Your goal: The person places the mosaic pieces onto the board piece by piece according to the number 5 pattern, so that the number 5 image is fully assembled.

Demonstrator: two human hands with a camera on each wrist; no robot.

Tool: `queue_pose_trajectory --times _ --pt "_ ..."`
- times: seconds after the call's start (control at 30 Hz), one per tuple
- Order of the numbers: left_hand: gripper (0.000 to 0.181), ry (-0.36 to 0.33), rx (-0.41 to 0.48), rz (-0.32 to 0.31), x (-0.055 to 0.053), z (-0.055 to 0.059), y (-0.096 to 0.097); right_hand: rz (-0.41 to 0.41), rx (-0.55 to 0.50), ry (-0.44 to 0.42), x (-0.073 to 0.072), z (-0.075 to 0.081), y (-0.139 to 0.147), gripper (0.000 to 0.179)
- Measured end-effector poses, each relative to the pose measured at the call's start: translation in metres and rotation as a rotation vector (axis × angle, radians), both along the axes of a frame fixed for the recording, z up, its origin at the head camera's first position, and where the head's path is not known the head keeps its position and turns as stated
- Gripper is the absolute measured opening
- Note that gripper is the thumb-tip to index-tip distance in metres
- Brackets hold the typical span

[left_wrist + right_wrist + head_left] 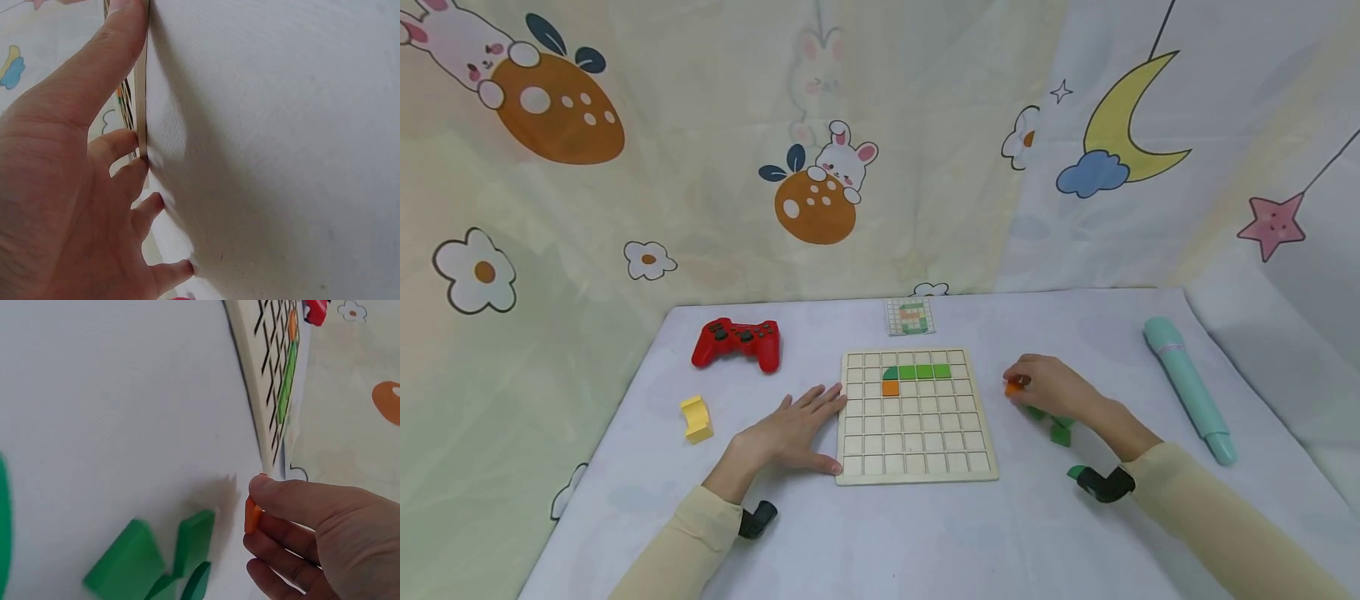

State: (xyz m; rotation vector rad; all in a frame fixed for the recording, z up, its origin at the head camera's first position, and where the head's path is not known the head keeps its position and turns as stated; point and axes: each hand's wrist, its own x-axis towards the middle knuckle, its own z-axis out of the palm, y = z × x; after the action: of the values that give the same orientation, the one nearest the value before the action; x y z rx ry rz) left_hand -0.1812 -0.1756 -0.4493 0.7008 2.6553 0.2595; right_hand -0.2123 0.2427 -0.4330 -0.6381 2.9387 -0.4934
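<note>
A square wooden grid board (pixel 917 433) lies in the middle of the table. Near its top sit a row of green tiles (pixel 925 372), a dark green rounded tile (pixel 891 373) at the row's left end and an orange tile (pixel 891 388) below that. My left hand (pixel 793 432) rests spread at the board's left edge, thumb and fingertips touching the rim. To the right of the board, my right hand (pixel 1060 387) pinches an orange tile (pixel 252 515) between thumb and fingers. Loose green tiles (pixel 128 559) lie close beneath and beside it.
A small pattern card (pixel 911 317) lies behind the board. On the left are a red game controller (pixel 737 342) and a yellow block (pixel 697 419). A mint-green tube (pixel 1189 392) lies far right. A printed curtain (pixel 925 167) hangs behind the table.
</note>
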Motion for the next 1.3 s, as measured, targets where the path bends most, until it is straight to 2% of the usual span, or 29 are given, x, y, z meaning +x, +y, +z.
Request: queue_pose_trajectory --times 0.4,0.63,0.8,0.93,1.3 --pt "0.103 -0.001 -0.002 0.009 0.000 0.000 -0.002 0.129 -0.020 0.002 -0.012 0.016 -0.056 0.028" --pt "0.103 -0.005 -0.010 0.018 -0.001 0.001 0.000 0.169 0.011 0.017 -0.018 0.012 -0.096 0.029" --pt "0.104 -0.007 -0.014 0.017 -0.001 -0.001 0.000 0.231 0.021 0.052 -0.019 0.011 -0.119 0.027" --pt "0.104 -0.011 -0.011 0.019 -0.001 -0.001 0.000 0.266 0.022 0.067 -0.019 0.010 -0.131 0.026" --pt "0.103 -0.006 -0.012 0.003 0.000 0.002 -0.002 0.270 0.014 0.007 -0.019 0.009 -0.150 0.025"
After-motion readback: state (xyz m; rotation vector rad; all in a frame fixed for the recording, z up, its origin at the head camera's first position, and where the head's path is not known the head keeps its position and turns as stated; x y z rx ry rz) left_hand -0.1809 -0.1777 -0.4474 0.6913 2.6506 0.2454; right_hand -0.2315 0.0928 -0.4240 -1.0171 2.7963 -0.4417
